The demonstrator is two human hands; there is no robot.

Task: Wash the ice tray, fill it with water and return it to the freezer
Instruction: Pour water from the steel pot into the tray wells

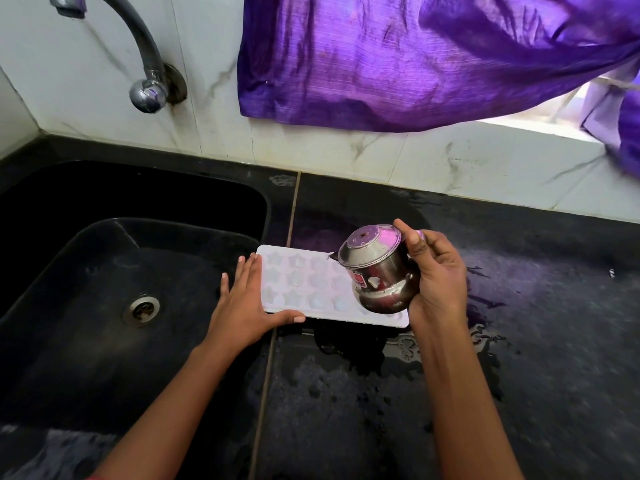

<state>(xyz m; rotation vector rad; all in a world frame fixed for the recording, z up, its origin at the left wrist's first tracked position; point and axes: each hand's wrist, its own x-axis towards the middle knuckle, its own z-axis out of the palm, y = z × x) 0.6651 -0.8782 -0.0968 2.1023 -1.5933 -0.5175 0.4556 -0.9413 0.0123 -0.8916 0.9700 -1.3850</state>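
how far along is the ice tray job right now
Washing looks done: the ice tray lies on the wet counter beside the sink, not in it. Filling is in hand: the right hand tips a steel pot over the tray while the left hand rests flat on its end. Whether the cells are full is hard to tell. The trip to the freezer, not in view, is left.

Single view, head-worn wide-angle camera. It looks forward and steeply down from close above the counter [540, 358]. The sink [104, 251] fills the left half; the wall [311, 147] and tap [140, 43] cross the top. The left hand [242, 306] and right hand [438, 271] lie near centre, with the forearms entering from the bottom edge.
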